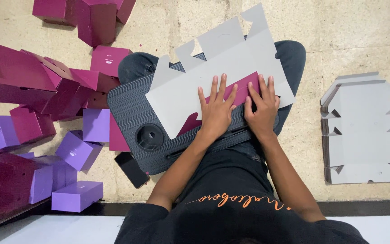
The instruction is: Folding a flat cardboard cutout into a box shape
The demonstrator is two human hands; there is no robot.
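**Pressing the fold flat**

Both hands lie palm-down, fingers spread and gripping nothing, on the magenta flap [231, 97] of a flat box blank [217, 86]; the blank rests across the lap tray's [129, 110] far edge. The left hand [216, 110] pins the flap's middle — the right hand [262, 108] its right end; an even push along the crease would likely keep it straight. A stack of blanks [366, 131] waits on the floor.

Dark lap tray [129, 106] bearing flat carton blank [231, 68]; floor [339, 36] with folded boxes [75, 151].
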